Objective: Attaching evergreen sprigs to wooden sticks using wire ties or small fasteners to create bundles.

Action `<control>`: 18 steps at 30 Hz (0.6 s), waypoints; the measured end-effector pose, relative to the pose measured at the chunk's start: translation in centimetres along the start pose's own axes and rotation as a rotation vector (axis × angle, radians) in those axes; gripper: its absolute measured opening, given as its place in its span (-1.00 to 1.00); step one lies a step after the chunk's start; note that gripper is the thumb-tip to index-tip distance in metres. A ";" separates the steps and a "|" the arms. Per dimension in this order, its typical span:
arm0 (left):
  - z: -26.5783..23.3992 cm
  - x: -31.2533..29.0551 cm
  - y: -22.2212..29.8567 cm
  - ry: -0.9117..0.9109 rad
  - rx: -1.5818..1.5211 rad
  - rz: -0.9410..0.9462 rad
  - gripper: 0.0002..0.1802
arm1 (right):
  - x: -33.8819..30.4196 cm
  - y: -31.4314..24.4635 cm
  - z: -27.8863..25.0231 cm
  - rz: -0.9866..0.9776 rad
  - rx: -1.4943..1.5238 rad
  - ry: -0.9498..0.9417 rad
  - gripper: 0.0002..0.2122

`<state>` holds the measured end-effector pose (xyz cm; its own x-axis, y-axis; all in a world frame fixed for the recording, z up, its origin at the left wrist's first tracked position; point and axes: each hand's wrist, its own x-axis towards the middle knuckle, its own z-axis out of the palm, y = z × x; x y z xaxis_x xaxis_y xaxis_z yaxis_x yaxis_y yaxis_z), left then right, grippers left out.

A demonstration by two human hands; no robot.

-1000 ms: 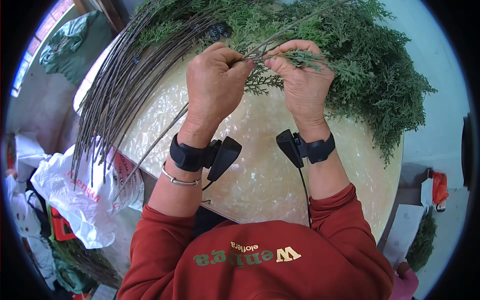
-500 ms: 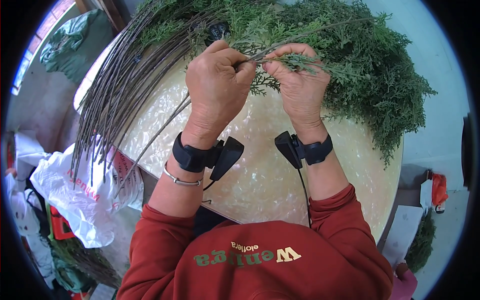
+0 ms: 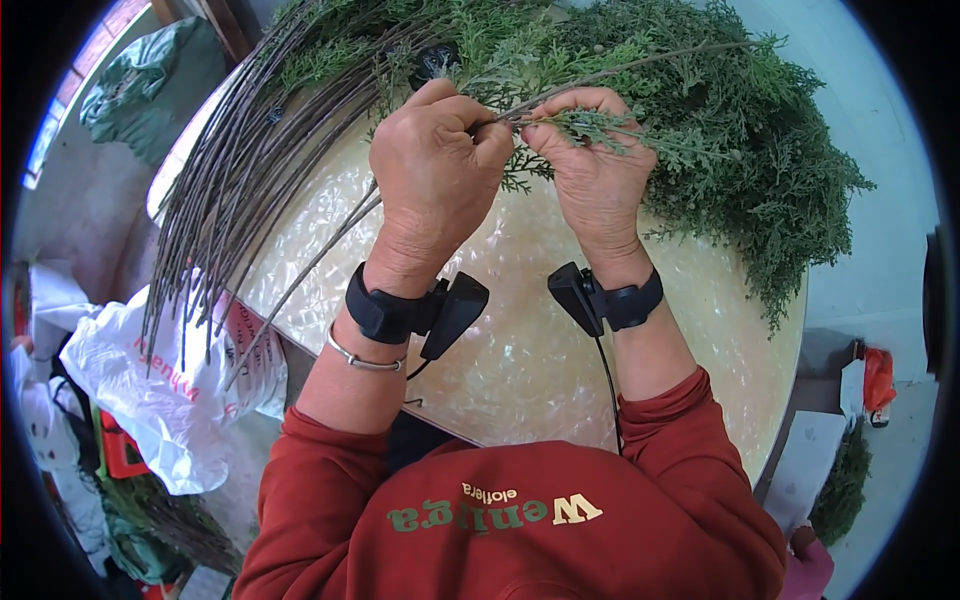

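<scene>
My left hand (image 3: pixel 432 180) is closed around a long thin brown stem (image 3: pixel 635 70). The stem runs from beyond my right hand down past my left wrist, over the table edge. My right hand (image 3: pixel 600 190) pinches a small green conifer sprig (image 3: pixel 600 125) against the stem, and the fingertips of both hands nearly meet there. Whether tape or wire lies between the fingers is hidden. Behind my hands, a heap of green conifer foliage (image 3: pixel 740 150) covers the far right of the table. A bundle of bare brown stems (image 3: pixel 230 190) fans out to the left.
The table (image 3: pixel 520 320) has a shiny cream covering. A small black object (image 3: pixel 433 62) sits among the foliage. White plastic bags (image 3: pixel 170 390) hang at the left under the stem ends. A green cloth (image 3: pixel 155 90) is at far left. More greenery (image 3: pixel 843 480) lies low on the right.
Very little differs. Both hands stay at the stem, with slight finger movement; the right hand and its sprig have shifted a touch left.
</scene>
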<state>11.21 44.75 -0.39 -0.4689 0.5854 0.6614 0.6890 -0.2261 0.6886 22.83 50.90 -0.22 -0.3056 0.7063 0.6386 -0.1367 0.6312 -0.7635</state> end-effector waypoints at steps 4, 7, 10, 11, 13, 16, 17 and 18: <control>0.1 -0.1 0.0 0.002 0.016 0.023 -0.92 | 0.0 0.1 0.0 -0.007 -0.034 -0.003 -0.87; 0.2 -0.1 0.0 0.023 0.048 0.045 -0.92 | -0.1 0.5 0.1 -0.065 -0.074 -0.017 -0.87; 0.1 -0.1 0.2 0.025 0.056 0.054 -0.93 | -0.4 0.5 0.4 -0.007 0.023 -0.011 -0.87; 0.0 -0.1 0.3 0.018 0.049 0.050 -0.94 | -0.5 0.4 0.4 -0.007 0.022 -0.010 -0.87; 0.0 -0.2 0.4 0.013 0.044 0.046 -0.94 | -0.5 0.4 0.3 -0.076 -0.042 0.032 -0.86; 0.1 -0.3 0.6 0.008 0.013 0.028 -0.95 | -0.4 0.2 0.3 -0.095 -0.044 0.053 -0.86; 0.0 -0.3 0.5 0.008 0.015 0.027 -0.95 | -0.4 0.1 0.4 -0.077 -0.012 0.053 -0.87; 0.0 -0.3 0.4 0.013 0.001 0.035 -0.95 | -0.4 0.0 0.4 -0.059 0.019 0.053 -0.87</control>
<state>11.67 44.54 -0.27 -0.4511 0.5672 0.6891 0.7059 -0.2457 0.6643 22.55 50.49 -0.55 -0.2457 0.6844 0.6864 -0.1711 0.6664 -0.7257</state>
